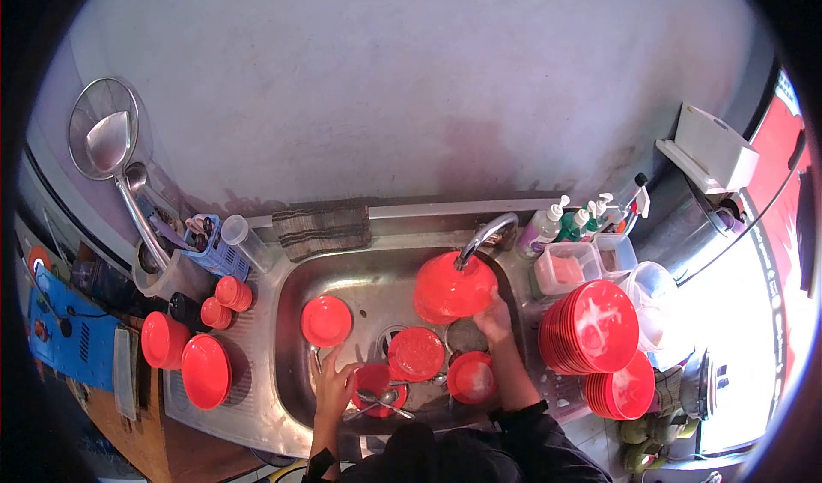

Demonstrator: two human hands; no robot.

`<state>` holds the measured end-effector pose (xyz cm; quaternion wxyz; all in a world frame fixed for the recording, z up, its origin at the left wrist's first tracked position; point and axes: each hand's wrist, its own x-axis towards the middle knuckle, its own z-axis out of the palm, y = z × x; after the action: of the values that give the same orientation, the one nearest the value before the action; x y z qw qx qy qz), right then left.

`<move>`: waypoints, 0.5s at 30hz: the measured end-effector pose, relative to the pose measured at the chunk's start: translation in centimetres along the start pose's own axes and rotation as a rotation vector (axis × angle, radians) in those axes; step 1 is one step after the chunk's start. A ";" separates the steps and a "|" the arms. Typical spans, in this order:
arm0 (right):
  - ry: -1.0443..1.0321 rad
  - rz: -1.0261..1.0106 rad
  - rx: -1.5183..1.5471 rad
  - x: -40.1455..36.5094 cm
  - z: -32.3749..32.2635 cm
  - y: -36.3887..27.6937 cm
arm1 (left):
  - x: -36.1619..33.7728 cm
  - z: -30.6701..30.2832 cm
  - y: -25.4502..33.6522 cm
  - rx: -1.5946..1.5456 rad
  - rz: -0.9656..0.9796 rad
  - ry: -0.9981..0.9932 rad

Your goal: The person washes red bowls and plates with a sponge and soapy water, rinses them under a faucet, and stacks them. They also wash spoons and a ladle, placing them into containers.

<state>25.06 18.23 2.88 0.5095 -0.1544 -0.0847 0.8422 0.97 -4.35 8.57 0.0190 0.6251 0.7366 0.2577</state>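
Observation:
A large red bowl (454,288) is under the faucet (490,233) at the right of the steel sink (295,380). My right hand (492,319) grips its lower right edge. Near the lower left of the sink, my left hand (334,380) has its fingers apart, beside a red bowl (370,382) with metal spoons (390,397) in it. I cannot see anything held in it. A small red plate (326,321) lies at the sink's left. Two more red dishes, one in the middle (416,354) and one at the lower right (472,378), sit on the sink floor.
Stacked red bowls (606,324) and clear plastic containers (567,269) stand right of the sink, with pump bottles (541,228) behind. Red cups (233,293), red bowls (205,372), a blue basket (224,256) and a strainer (109,128) are at left. A striped cloth (322,231) hangs behind.

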 end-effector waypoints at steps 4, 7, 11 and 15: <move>-0.010 0.011 -0.218 -1.0 2.1 0.2 | 0.0 0.6 -0.1 -0.061 -0.015 -0.018; -0.032 -0.071 -0.933 -1.5 3.4 0.9 | 0.7 1.4 0.9 -0.411 -0.143 -0.052; -0.129 -0.185 -1.967 -0.9 3.4 1.7 | 1.7 2.1 2.2 -0.307 0.023 -0.208; -0.549 -0.730 -2.462 -2.2 3.3 2.2 | 1.9 2.0 2.4 -0.289 0.050 -0.227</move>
<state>23.02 15.27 5.68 0.1994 -0.3083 -0.9296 0.0322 3.49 -1.71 8.39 0.1852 0.6590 0.6692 0.2891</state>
